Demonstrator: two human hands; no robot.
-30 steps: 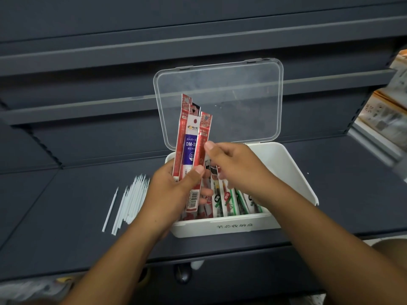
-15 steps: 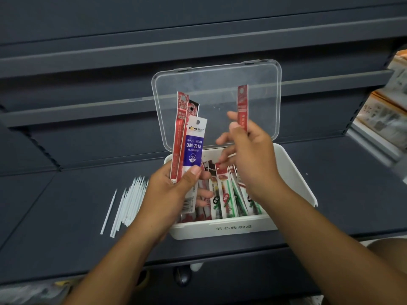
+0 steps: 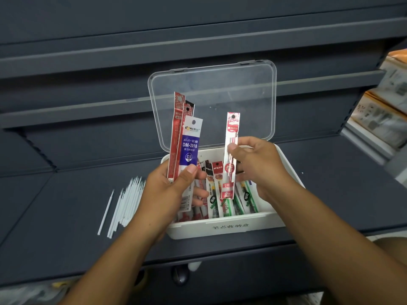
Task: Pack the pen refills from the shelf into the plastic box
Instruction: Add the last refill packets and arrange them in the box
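A white plastic box (image 3: 229, 227) stands on the dark shelf with its clear lid (image 3: 220, 89) propped open behind it. Several packaged pen refills (image 3: 220, 201) lie inside. My left hand (image 3: 169, 192) grips a small upright bunch of refill packets (image 3: 187, 139), red ones behind a blue and white one, over the box's left side. My right hand (image 3: 257, 164) pinches a single red and clear refill packet (image 3: 230, 157), held upright above the middle of the box.
A row of several bare white refills (image 3: 125, 203) lies on the shelf (image 3: 66, 205) left of the box. Stacked boxed goods (image 3: 383, 111) sit at the right edge. A higher shelf ledge (image 3: 88, 108) runs behind the lid.
My right hand pulled one red packet out of the left hand's bunch, lifted it to the right, then brought it lower over the box. The left hand stayed put.
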